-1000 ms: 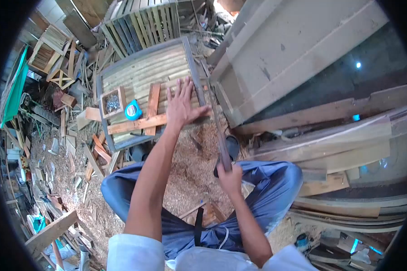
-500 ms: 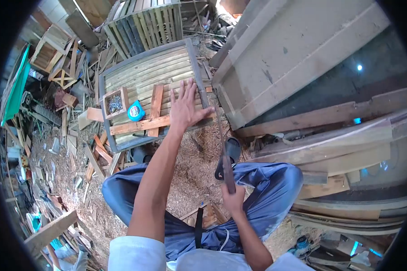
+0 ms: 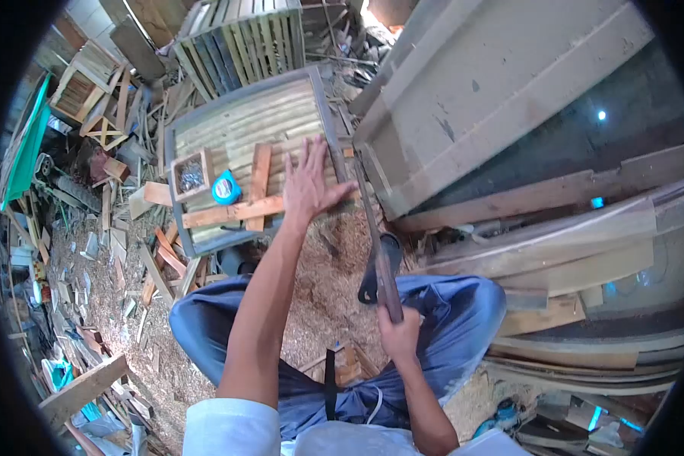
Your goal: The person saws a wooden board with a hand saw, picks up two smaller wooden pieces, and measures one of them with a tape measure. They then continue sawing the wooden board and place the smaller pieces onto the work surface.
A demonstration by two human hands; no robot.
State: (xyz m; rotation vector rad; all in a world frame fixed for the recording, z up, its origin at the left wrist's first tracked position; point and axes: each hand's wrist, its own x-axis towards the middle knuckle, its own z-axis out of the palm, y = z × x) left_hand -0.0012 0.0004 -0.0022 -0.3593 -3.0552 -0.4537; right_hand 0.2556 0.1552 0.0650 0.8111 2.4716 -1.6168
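Note:
My left hand [image 3: 308, 186] lies flat with spread fingers on a wooden strip [image 3: 239, 212] that crosses the near edge of a slatted panel [image 3: 243, 114] in a grey frame. The strip's right end shows by my thumb. In my right hand [image 3: 400, 334] is the handle of a handsaw [image 3: 378, 247], its narrow blade slanting up to the strip's end, right beside my left thumb. A shorter wood piece [image 3: 259, 178] crosses the strip. Left of it on the panel are a blue tape measure [image 3: 226, 188] and a small wooden box [image 3: 193, 175] of nails or screws.
A slatted crate [image 3: 243, 49] stands beyond the panel. Large grey boards [image 3: 494, 99] lean at the right, above stacked sheets [image 3: 570, 266]. Wood offcuts [image 3: 163, 270] and sawdust cover the ground at the left. A sandal [image 3: 380, 266] shows under the saw.
The saw and my right hand have moved slightly forward, the blade reaching farther past the strip's end. My left hand stays pressed on the strip.

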